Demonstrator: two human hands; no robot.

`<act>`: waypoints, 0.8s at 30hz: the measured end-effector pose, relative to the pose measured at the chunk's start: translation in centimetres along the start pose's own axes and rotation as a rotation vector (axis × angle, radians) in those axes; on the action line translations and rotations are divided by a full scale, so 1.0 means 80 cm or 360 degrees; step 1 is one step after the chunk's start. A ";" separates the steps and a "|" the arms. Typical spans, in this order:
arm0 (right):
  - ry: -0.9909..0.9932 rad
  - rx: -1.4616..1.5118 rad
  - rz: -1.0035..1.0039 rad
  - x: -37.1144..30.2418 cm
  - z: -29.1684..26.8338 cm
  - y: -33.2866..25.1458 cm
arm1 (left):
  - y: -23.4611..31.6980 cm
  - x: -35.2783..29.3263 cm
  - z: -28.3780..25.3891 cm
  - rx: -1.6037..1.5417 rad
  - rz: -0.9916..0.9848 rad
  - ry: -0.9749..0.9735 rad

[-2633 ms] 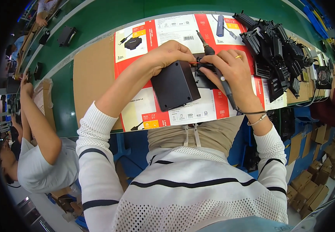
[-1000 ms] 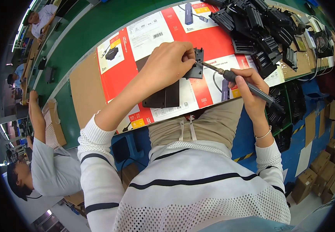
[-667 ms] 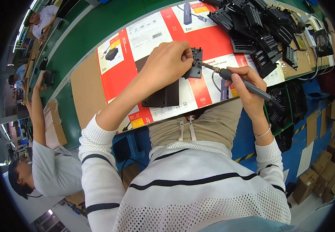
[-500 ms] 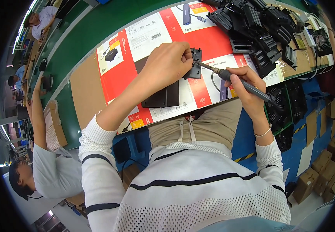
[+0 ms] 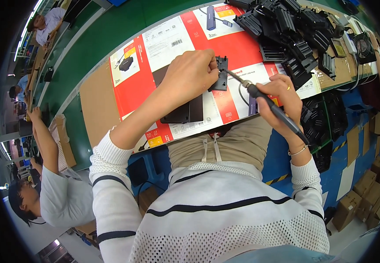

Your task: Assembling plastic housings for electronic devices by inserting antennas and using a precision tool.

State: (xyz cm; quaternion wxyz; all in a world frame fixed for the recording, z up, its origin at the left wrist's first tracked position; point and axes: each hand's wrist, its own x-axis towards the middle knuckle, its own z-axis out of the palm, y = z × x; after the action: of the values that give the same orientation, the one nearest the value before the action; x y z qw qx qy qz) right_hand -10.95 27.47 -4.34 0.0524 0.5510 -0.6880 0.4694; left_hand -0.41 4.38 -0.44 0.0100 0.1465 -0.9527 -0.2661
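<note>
My right hand (image 5: 290, 100) grips a pen-shaped soldering iron (image 5: 282, 116) with a dark handle. Its thin metal tip points left and away from me, close to a small black plastic part (image 5: 220, 82) with raised posts. Whether the tip touches the part cannot be made out. Over the left side of that part, my left hand (image 5: 190, 72) has thumb and fingers pinched together, and whatever is between them is hidden. Beneath the left hand and wrist lies a larger flat black plastic piece (image 5: 189, 110), partly covered by them.
Flattened red and white printed cardboard (image 5: 238, 46) covers the work surface. A heap of black plastic housings (image 5: 286, 39) lies at the far right, near a coiled black cable (image 5: 365, 46). Below the table's right edge is a crate of black parts (image 5: 317, 115). A co-worker (image 5: 65, 197) sits at left.
My right hand has shifted slightly, and the iron's handle now slopes more steeply toward me. My left hand stays nearly in place. The co-worker's arm at left has moved.
</note>
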 end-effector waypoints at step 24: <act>0.0520 0.0080 0.0058 0.033 0.010 -0.011 | -0.249 0.133 -0.145 -0.1027 -0.0048 0.1108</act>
State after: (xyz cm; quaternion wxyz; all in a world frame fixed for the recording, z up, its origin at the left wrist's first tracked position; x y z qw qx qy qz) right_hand -10.90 25.07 -2.74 0.1411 0.4559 -0.6682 0.5707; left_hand -3.99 -20.69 -1.27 0.3698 0.2303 -0.7591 -0.4838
